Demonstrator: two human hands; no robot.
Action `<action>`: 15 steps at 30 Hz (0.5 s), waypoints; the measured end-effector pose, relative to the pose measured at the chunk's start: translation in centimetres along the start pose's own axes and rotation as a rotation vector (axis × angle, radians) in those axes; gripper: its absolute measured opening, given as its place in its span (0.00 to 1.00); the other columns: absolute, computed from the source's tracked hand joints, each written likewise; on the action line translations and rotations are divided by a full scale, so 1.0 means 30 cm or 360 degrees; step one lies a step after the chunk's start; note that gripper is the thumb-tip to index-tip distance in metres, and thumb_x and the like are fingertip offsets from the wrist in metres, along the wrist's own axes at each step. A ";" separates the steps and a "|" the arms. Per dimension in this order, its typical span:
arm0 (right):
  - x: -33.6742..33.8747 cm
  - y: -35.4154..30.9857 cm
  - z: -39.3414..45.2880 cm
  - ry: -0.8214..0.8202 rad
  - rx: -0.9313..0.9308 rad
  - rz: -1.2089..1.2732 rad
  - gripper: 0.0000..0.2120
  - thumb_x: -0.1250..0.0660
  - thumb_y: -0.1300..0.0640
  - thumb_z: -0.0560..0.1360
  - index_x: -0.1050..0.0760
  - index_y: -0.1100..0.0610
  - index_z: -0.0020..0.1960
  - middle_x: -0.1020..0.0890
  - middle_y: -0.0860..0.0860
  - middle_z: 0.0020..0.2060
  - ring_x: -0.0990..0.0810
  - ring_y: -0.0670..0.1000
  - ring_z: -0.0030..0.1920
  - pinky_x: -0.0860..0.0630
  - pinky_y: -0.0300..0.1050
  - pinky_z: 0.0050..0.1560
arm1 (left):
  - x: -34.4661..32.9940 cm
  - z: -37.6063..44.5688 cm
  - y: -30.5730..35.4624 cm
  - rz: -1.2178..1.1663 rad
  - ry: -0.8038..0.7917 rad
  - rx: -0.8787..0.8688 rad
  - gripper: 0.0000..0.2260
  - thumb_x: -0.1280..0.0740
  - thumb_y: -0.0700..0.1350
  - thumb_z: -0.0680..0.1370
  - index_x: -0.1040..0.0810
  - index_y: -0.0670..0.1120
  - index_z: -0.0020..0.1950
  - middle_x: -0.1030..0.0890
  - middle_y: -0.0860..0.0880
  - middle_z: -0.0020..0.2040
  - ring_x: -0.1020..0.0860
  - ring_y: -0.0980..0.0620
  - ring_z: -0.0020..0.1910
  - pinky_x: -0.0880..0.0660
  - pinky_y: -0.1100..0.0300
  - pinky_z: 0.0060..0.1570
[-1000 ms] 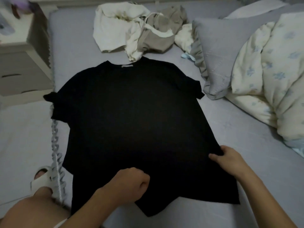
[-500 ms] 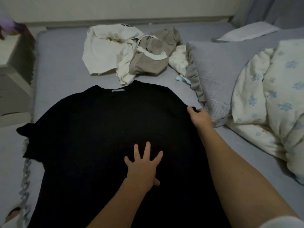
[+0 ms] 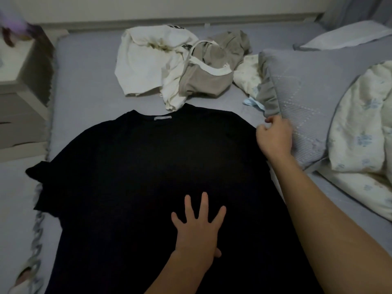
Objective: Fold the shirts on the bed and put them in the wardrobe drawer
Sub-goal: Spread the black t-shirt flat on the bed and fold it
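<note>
A black T-shirt [image 3: 135, 187] lies spread flat on the grey bed sheet [image 3: 84, 85], collar pointing away from me. My left hand [image 3: 197, 228] presses on the shirt's middle with straight, spread fingers. My right hand [image 3: 273, 134] is at the shirt's right shoulder edge, fingers curled round the sleeve, which is hidden under the hand. A crumpled white shirt [image 3: 144, 66] and a beige shirt with white trim [image 3: 207, 77] lie in a heap beyond the collar.
A grey pillow [image 3: 307, 98] touches my right hand, with a floral duvet [image 3: 364, 132] further right. A pale bedside cabinet with drawers [image 3: 19, 98] stands at the left. The shirt's left sleeve [image 3: 40, 172] hangs over the bed's left edge.
Both hands left the shirt's hem. My left hand moved up and flattened on the middle. My right hand travelled up the right side to the sleeve and curled round it.
</note>
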State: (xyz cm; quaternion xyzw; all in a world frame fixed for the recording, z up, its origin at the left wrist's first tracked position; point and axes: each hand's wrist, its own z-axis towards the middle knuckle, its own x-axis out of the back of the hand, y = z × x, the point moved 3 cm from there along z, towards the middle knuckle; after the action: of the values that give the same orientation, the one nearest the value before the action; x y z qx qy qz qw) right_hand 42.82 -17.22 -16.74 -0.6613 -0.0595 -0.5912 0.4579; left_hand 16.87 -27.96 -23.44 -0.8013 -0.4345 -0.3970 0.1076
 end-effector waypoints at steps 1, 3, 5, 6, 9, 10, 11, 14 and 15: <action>-0.017 -0.004 0.000 -0.0136 -0.0052 -0.0164 0.23 0.36 0.47 0.77 0.29 0.59 0.67 0.28 0.61 0.66 0.31 0.62 0.67 0.33 0.55 0.65 | 0.002 -0.004 0.001 0.0002 0.0000 0.0000 0.49 0.29 0.58 0.74 0.67 0.64 0.75 0.75 0.45 0.75 0.70 0.29 0.72 0.53 0.23 0.66; -0.038 0.022 -0.013 -0.0389 -0.0197 -0.0514 0.30 0.35 0.41 0.76 0.31 0.60 0.69 0.29 0.62 0.67 0.32 0.64 0.68 0.32 0.57 0.65 | 0.000 -0.008 0.001 0.0001 0.0022 -0.0001 0.49 0.29 0.58 0.74 0.67 0.64 0.76 0.75 0.45 0.75 0.70 0.29 0.73 0.53 0.23 0.66; -0.045 0.033 -0.004 -0.0439 -0.0174 -0.0550 0.22 0.34 0.48 0.76 0.27 0.62 0.63 0.25 0.64 0.63 0.27 0.64 0.63 0.28 0.53 0.59 | -0.006 -0.005 -0.004 0.0008 0.0053 -0.0014 0.49 0.29 0.59 0.73 0.67 0.64 0.76 0.75 0.45 0.75 0.70 0.28 0.73 0.52 0.23 0.66; -0.039 0.020 0.010 -0.0421 -0.0118 -0.0472 0.17 0.35 0.53 0.76 0.25 0.62 0.60 0.22 0.64 0.60 0.24 0.64 0.60 0.27 0.51 0.56 | -0.010 0.001 -0.006 0.0004 0.0057 -0.0021 0.49 0.29 0.59 0.73 0.67 0.64 0.75 0.75 0.45 0.75 0.69 0.28 0.73 0.52 0.23 0.65; 0.019 -0.037 0.084 -0.0068 0.0035 -0.0144 0.13 0.36 0.57 0.75 0.22 0.61 0.57 0.19 0.63 0.56 0.21 0.63 0.56 0.26 0.51 0.54 | -0.025 0.018 -0.014 -0.0021 0.0064 -0.0028 0.50 0.28 0.60 0.72 0.68 0.65 0.74 0.75 0.47 0.74 0.70 0.28 0.72 0.53 0.22 0.64; 0.039 -0.045 0.105 0.0067 0.0087 -0.0078 0.12 0.37 0.59 0.75 0.21 0.61 0.56 0.19 0.62 0.54 0.21 0.63 0.55 0.26 0.51 0.53 | -0.029 0.024 -0.016 -0.0028 0.0073 -0.0030 0.51 0.28 0.60 0.71 0.68 0.65 0.74 0.76 0.47 0.74 0.70 0.28 0.72 0.53 0.22 0.64; 0.050 -0.043 0.115 0.0144 0.0131 -0.0087 0.12 0.38 0.61 0.74 0.21 0.61 0.56 0.20 0.62 0.54 0.22 0.63 0.55 0.26 0.51 0.53 | -0.034 0.028 -0.017 -0.0029 0.0079 -0.0029 0.51 0.28 0.61 0.71 0.68 0.66 0.74 0.76 0.48 0.74 0.70 0.28 0.72 0.53 0.22 0.64; 0.032 -0.021 0.068 0.0080 0.0247 -0.0435 0.17 0.36 0.65 0.73 0.25 0.61 0.62 0.26 0.63 0.61 0.28 0.65 0.60 0.31 0.55 0.61 | -0.043 0.030 -0.013 -0.0012 0.0082 -0.0003 0.51 0.28 0.61 0.71 0.68 0.66 0.74 0.76 0.47 0.74 0.70 0.28 0.72 0.53 0.22 0.64; 0.026 -0.024 0.034 0.0126 0.0315 -0.0486 0.20 0.36 0.65 0.72 0.27 0.61 0.64 0.28 0.63 0.63 0.29 0.64 0.61 0.32 0.56 0.62 | -0.043 0.028 -0.010 -0.0015 0.0085 0.0000 0.51 0.28 0.61 0.71 0.68 0.66 0.74 0.76 0.47 0.74 0.70 0.28 0.72 0.53 0.22 0.64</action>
State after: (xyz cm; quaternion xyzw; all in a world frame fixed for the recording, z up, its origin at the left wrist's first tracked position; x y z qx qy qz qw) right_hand 43.36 -16.46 -15.58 -0.5725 -0.1990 -0.6705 0.4277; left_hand 16.70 -28.12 -24.98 -0.7883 -0.4353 -0.4187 0.1173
